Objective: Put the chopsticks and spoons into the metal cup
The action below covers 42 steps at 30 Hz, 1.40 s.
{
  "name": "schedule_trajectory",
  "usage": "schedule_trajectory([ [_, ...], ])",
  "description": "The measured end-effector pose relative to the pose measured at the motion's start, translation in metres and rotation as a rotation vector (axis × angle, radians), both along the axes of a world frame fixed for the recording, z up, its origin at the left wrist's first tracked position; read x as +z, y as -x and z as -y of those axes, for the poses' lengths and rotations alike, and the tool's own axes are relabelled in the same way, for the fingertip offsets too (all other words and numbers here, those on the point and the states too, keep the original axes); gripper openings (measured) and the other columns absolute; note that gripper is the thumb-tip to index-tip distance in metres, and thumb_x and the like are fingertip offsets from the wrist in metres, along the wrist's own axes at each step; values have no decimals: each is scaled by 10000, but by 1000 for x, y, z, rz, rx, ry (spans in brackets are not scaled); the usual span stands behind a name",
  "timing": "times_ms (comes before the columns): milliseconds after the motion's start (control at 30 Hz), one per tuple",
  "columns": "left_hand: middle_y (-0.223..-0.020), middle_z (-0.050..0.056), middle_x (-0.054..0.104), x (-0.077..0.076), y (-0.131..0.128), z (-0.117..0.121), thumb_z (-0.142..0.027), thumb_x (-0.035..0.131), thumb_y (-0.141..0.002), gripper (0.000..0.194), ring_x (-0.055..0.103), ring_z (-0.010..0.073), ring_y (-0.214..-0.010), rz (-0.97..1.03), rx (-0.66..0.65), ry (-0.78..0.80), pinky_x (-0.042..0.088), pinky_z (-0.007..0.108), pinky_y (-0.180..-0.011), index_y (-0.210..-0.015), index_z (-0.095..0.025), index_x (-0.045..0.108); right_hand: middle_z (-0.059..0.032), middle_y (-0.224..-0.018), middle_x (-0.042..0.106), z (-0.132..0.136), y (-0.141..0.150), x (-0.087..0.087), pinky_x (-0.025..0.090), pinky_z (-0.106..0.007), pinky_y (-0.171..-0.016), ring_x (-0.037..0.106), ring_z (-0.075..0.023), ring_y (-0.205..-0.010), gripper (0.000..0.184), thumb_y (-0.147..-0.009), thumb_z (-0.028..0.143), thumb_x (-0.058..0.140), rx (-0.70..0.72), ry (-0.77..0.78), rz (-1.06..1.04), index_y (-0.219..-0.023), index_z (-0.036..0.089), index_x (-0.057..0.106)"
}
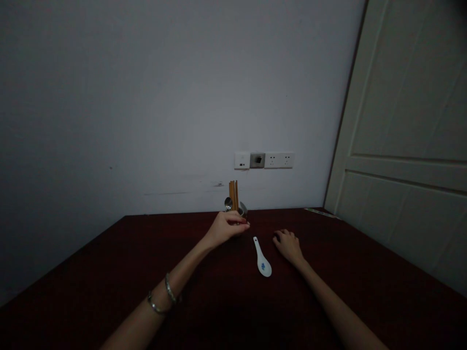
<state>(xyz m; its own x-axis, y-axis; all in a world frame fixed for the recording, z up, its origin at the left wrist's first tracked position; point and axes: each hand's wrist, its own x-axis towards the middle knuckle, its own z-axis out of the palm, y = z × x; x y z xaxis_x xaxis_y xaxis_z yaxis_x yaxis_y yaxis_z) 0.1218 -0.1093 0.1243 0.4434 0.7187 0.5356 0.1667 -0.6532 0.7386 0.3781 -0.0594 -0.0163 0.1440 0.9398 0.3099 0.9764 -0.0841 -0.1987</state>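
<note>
My left hand [229, 226], with bracelets on its wrist, is in front of a utensil holder and hides most of it. Its fingers are bent together; a small pale bit shows at the tips, but what they hold I cannot make out. Several wooden chopsticks [234, 194] stand upright in the holder, beside a shiny metal spoon [228, 202]. A white soup spoon [262, 262] with a blue mark lies on the table between my hands, bowl towards me. To its right, my right hand [288, 245] rests palm down, fingers loosely bent and apart, holding nothing visible.
The dark red tabletop [146, 262] reaches back to a pale wall [164, 107]. Sockets and a switch plate [257, 160] are on the wall behind the holder. A white panelled door [412, 121] stands at the right; a thin printed strip [323, 213] lies at the far right edge.
</note>
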Motion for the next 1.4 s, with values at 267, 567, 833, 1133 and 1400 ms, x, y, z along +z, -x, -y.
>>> schedule_trajectory([
  [267, -742, 57, 613, 1, 6, 2, -388, 691, -635, 261, 465, 82, -548, 79, 120, 161, 326, 210, -456, -681, -132, 699, -130, -1168, 542, 2, 1, 3, 355, -377, -851, 482, -267, -1054, 379, -860, 340, 375, 3, 0, -1, -1134, 186, 587],
  [567, -690, 27, 576, -5, 10, -4, -373, 695, -626, 268, 362, 33, -436, 85, 130, 258, 230, 196, -388, -707, -118, 691, -136, -1196, 531, 0, -1, -3, 358, -406, -883, 480, -278, -1076, 384, -852, 325, 390, 18, -8, -49, -1142, 177, 593],
  [833, -735, 60, 628, -8, 9, -4, -340, 699, -615, 239, 381, 39, -461, 26, 123, 265, 267, 195, -409, -689, -113, 696, -114, -1103, 610, 1, 17, 55, 368, -351, -942, 542, -222, -1049, 254, -750, 308, 546, 235, -292, -633, -877, 156, 704],
  [1133, -696, 49, 632, -6, 10, 1, -322, 675, -638, 217, 410, 55, -474, -40, 102, 247, 301, 195, -434, -715, -121, 710, -83, -983, 674, 55, 88, 128, 421, -369, -875, 604, -199, -928, 152, -613, 326, 708, 696, -148, -1140, -680, 190, 719],
  [1400, -610, 11, 592, -14, 10, -4, -342, 679, -645, 231, 405, 64, -473, -72, 83, 218, 308, 217, -472, -724, -129, 720, -65, -929, 679, 60, 90, 132, 421, -369, -871, 594, -201, -948, 162, -582, 327, 733, 720, -91, -1077, -678, 197, 721],
])
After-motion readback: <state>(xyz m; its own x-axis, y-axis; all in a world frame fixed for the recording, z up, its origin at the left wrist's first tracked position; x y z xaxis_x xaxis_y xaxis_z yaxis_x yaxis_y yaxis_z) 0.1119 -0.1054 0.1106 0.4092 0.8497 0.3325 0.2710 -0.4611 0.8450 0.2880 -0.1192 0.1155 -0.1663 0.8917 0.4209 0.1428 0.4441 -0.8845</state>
